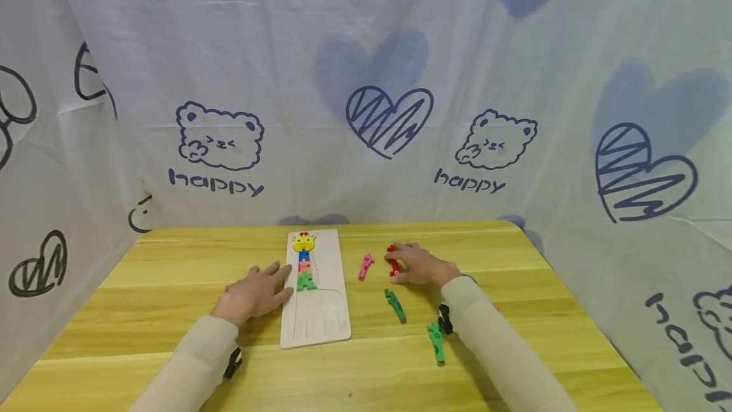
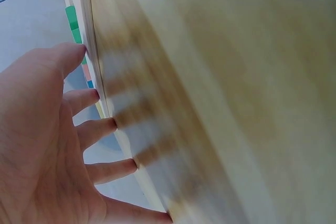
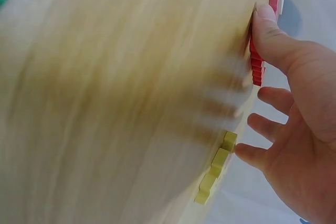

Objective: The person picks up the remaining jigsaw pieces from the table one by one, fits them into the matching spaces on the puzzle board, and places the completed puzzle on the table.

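A white puzzle board [image 1: 322, 316] lies on the wooden table, with a yellow giraffe head [image 1: 304, 243] and several coloured neck pieces [image 1: 305, 267] set in its upper part. My left hand [image 1: 257, 291] is at the board's left side, its spread fingertips [image 2: 107, 123] touching the edge. Over to the right, my right hand [image 1: 422, 264] holds a red puzzle piece [image 1: 393, 263] between thumb and forefinger. That red piece [image 3: 256, 66] shows beside the thumb in the right wrist view, while the other fingers stay spread. A yellow piece [image 3: 216, 167] stands near the little finger.
A pink piece [image 1: 365, 266] lies between the board and my right hand. Nearer are a dark green piece [image 1: 395, 306] and a light green piece [image 1: 436, 343]. An orange bit [image 1: 496, 307] peeks out past the right sleeve. Printed cloth [image 1: 309, 177] hangs behind the table [image 1: 200, 253].
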The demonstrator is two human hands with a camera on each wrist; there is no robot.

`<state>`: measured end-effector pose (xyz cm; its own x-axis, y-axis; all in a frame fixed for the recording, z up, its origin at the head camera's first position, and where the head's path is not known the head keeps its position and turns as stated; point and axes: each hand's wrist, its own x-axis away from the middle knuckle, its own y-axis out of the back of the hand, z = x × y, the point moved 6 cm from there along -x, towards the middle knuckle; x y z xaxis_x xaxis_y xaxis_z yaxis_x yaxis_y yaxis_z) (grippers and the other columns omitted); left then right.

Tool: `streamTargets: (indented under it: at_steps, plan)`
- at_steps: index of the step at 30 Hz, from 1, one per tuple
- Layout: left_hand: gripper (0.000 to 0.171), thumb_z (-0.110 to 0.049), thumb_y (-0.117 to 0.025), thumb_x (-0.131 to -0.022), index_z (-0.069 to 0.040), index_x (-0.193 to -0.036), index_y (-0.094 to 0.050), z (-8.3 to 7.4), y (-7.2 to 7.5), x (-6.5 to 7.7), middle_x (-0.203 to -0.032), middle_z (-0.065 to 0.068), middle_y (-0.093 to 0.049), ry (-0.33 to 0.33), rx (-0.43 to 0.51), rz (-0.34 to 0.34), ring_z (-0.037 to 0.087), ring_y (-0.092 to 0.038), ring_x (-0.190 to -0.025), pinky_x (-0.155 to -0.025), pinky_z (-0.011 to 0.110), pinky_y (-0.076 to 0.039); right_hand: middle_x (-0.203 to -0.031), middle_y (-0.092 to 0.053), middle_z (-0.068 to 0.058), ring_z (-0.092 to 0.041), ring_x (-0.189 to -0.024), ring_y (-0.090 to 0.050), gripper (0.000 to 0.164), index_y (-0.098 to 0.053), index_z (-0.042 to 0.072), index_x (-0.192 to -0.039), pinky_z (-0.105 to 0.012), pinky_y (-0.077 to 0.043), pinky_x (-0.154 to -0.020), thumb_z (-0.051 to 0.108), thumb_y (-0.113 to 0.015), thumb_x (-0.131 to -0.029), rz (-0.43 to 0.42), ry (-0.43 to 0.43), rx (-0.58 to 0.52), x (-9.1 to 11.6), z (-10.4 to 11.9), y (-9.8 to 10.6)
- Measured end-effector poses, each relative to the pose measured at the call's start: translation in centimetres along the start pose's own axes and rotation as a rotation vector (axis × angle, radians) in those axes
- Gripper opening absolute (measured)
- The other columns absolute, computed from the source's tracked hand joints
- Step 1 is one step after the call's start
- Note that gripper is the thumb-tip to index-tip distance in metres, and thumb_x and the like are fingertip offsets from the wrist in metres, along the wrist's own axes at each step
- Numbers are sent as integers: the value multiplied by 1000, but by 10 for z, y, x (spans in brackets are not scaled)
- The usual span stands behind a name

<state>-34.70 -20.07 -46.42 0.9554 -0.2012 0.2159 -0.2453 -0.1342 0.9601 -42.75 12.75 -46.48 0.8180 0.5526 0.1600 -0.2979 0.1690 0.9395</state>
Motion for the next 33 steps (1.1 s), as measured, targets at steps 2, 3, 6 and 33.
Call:
streamTargets:
  at_steps: [2, 3, 6, 33]
  plan:
    - [65, -50, -46, -107, -17, -162, -34, 0, 0, 0, -169, 19, -30, 0, 0, -2, 62, -27, -148, -96, 92, -31, -169, -29, -22, -45, -153, -29, 63, -51, 11, -153, -64, -31, -124, 35, -70, -98, -5, -1, -1, -1, -1, -1]
    - [65, -50, -46, -107, -17, -162, -35, 0, 0, 0, -169, 19, -30, 0, 0, -4, 62, -27, -148, -96, 92, -31, -168, -30, -22, -45, -153, -29, 63, -51, 11, -153, -64, -31, -123, 35, -70, -98, -8, 0, -4, -1, -1, -1]
    - [64, -49, -46, -107, -17, -162, -35, -1, 1, 0, -169, 20, -30, 1, 2, -5, 62, -27, -148, -97, 91, -31, -167, -33, -22, -44, -150, -33, 63, -52, 11, -152, -63, -34, -123, 35, -71, -97, -14, 8, -14, -1, -1, 0]
    - [64, -46, -47, -108, -15, -162, -35, -4, 1, 4, -168, 21, -31, -11, 9, -7, 63, -28, -147, -97, 91, -31, -139, -64, -15, -36, -128, -53, 54, -68, 6, -129, -54, -44, -117, 36, -83, -86, -95, 35, -23, -2, 1, 1]
